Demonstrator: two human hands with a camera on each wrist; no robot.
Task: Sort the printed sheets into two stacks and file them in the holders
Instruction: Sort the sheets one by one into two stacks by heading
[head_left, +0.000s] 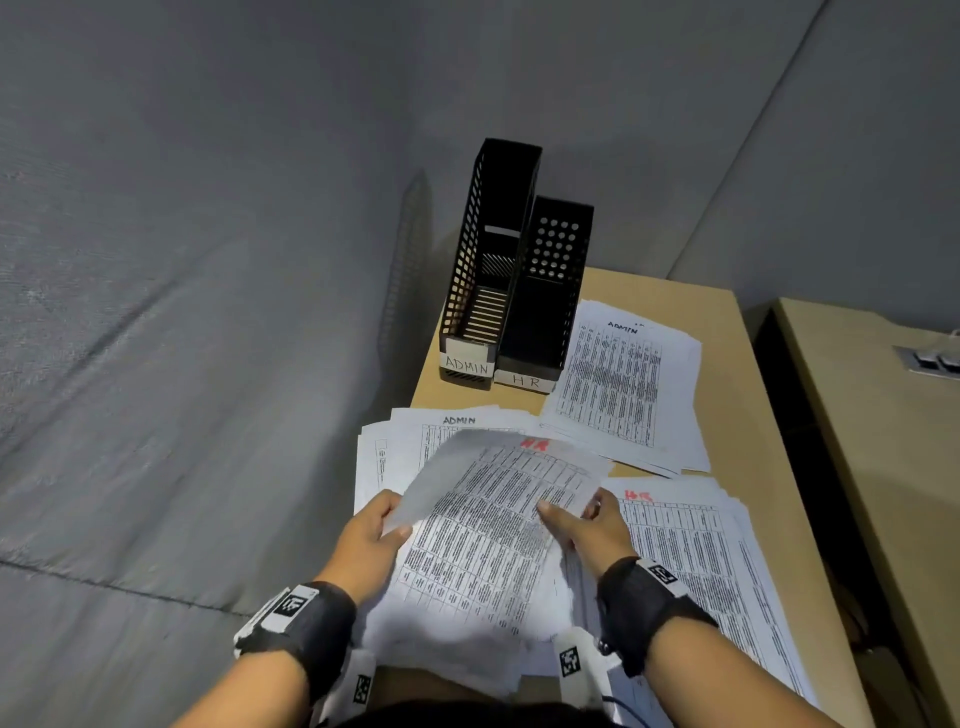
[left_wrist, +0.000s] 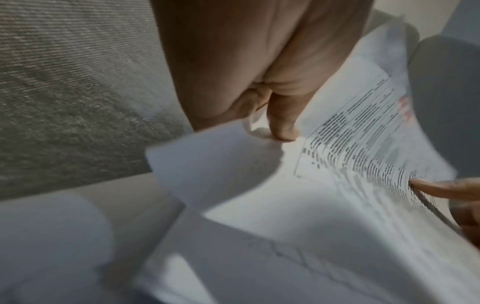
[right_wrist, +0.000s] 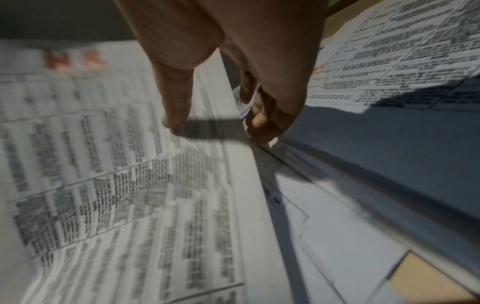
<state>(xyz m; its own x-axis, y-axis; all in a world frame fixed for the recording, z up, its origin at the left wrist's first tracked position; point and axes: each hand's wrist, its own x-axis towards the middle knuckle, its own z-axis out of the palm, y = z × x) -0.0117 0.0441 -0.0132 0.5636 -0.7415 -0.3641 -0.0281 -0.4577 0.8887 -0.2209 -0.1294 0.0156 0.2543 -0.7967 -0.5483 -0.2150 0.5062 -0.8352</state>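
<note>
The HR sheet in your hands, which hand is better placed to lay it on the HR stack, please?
Right, probably. The right hand grips the HR sheet on the side facing the HR stack; the left hand holds the far edge.

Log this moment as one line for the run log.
both hands hold HR sheet above unsorted pile | left hand grips left edge | right hand pinches right edge | holders empty
</note>
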